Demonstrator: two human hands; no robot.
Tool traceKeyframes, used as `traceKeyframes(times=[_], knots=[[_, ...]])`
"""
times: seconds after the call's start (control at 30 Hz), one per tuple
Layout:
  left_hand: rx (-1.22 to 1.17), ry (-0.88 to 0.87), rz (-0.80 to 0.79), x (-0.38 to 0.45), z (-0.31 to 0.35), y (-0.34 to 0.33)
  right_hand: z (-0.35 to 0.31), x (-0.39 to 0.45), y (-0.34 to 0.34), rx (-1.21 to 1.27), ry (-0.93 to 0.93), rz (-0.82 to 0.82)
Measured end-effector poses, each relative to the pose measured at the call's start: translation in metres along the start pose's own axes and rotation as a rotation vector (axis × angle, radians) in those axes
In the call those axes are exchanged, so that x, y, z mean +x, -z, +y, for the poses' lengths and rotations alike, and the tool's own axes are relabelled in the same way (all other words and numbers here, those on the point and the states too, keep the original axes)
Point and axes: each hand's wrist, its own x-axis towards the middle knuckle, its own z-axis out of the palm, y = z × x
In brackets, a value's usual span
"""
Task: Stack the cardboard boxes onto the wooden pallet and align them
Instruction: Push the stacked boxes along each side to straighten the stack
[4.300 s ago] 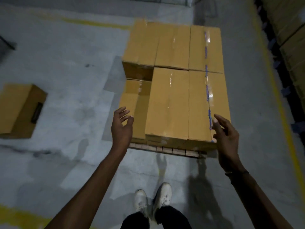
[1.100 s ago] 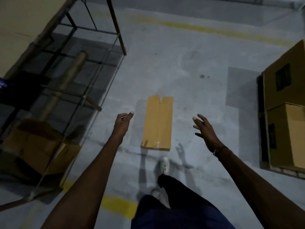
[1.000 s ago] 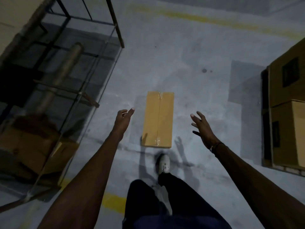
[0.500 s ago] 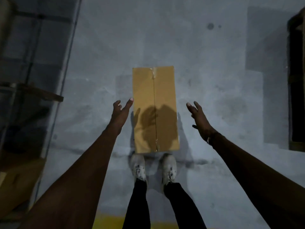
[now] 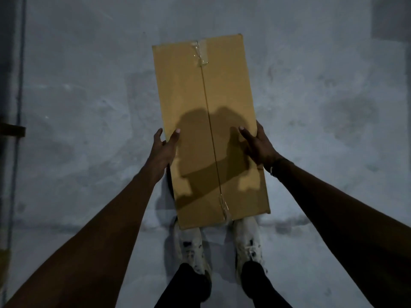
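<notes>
A long, narrow cardboard box [image 5: 206, 103], taped along its centre seam, lies lengthwise in front of me over the grey concrete floor. My left hand [image 5: 163, 150] grips its left edge, thumb on the top face and fingers down the side. On the opposite edge my right hand [image 5: 258, 145] holds it the same way. The box's near end covers the toes of my white shoes [image 5: 192, 247]. My shadow falls on the lid. The wooden pallet and the stacked boxes are out of view.
A dark metal rack frame [image 5: 19, 85] runs down the left edge of the view. A yellow floor marking [image 5: 4, 261] shows at the lower left. A darker floor patch [image 5: 391, 16] sits at the upper right.
I turned away from the pallet and walked to a lone box on the floor. In the last half second both hands closed in from the sides and took hold of its long edges.
</notes>
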Motion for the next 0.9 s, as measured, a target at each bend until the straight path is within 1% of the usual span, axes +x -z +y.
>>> traceKeyframes(times=[0.07,0.13,0.3,0.4,0.5,0.6,0.7,0.9], knots=[[0.041,-0.09,-0.038,0.0,-0.004,-0.004,0.005,0.002,-0.003,-0.012,0.04,0.018],[0.077,-0.135,-0.034,0.001,-0.007,-0.008,0.007,0.002,0.0,-0.025,0.077,0.029],[0.084,-0.162,-0.014,-0.023,0.003,-0.012,0.0,-0.017,0.013,-0.062,0.135,0.022],[0.094,-0.187,0.004,-0.052,0.025,-0.012,-0.024,-0.047,0.023,-0.065,0.16,0.03],[0.119,-0.232,0.019,-0.093,0.061,-0.007,-0.064,-0.084,0.038,-0.048,0.175,0.025],[0.092,-0.268,0.032,-0.143,0.107,0.001,-0.117,-0.129,0.057,-0.043,0.221,0.02],[0.07,-0.305,0.045,-0.205,0.159,0.01,-0.173,-0.178,0.079,-0.055,0.297,-0.001],[-0.014,-0.428,0.089,-0.346,0.259,0.023,-0.29,-0.297,0.123,-0.059,0.408,0.017]])
